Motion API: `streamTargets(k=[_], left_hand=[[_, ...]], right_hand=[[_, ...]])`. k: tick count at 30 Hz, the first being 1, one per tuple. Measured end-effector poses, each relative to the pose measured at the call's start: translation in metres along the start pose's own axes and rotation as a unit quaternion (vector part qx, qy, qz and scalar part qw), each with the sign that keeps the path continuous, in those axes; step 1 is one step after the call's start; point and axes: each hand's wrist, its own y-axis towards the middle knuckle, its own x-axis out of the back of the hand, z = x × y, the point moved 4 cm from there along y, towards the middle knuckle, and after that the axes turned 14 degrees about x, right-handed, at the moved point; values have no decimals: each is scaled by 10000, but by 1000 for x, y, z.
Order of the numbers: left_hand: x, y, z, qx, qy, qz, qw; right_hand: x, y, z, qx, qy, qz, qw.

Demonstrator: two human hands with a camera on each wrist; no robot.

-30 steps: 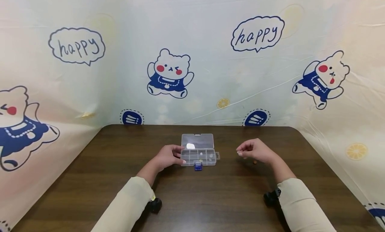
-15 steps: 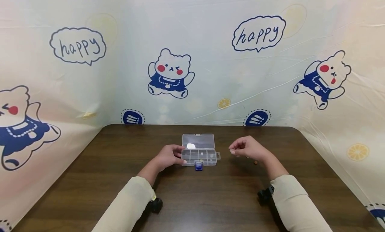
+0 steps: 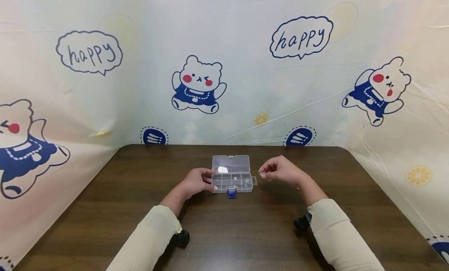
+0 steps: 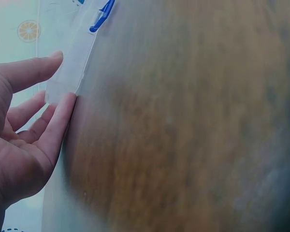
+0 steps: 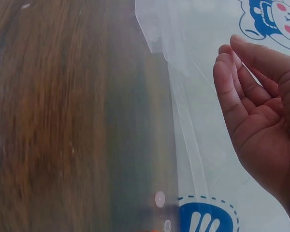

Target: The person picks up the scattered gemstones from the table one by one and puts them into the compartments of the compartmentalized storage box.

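Note:
A clear plastic compartment box [image 3: 221, 183] lies on the table with its lid [image 3: 230, 163] raised at the back and a blue latch [image 3: 231, 193] at the front. Several small pale pieces [image 3: 246, 181] lie in its right-hand compartments. My left hand [image 3: 197, 182] holds the box's left end between thumb and fingers; the left wrist view shows fingertips on the box edge [image 4: 70, 63]. Just right of the box, my right hand [image 3: 282, 170] is raised with thumb and fingertips together, pinching a small pale piece that the right wrist view hides.
Small pale round pieces [image 5: 160, 199] lie on the brown table [image 3: 224, 232] below my right hand. A small orange piece [image 3: 297, 188] sits near the right wrist. A patterned cloth [image 3: 238, 68] stands behind the table.
My right hand has moved left and slightly away from me, toward the box, with the small pale piece at its fingertips. The left hand and the box stay in place.

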Motion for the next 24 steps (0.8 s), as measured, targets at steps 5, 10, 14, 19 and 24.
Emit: streamTargets(k=[5,10,14,19,24], left_hand=[[0,0,1,17,21,-5,10000],[1,0,-1,15,-4,-29,10000],[0,-1,-1,34,-9,-13,10000],[0,1,0,17,-32,-13,10000],[0,1,0,21,-43,-2,10000]], right_hand=[[-8,7,5,-38,-1,70,10000],[-14,16,11,108,33,51,9999],[-18,22,12,118,-9,44,9999],[-23,29,13,67,-81,87,9999],[-29,37,15,105,-171,108,9997]])
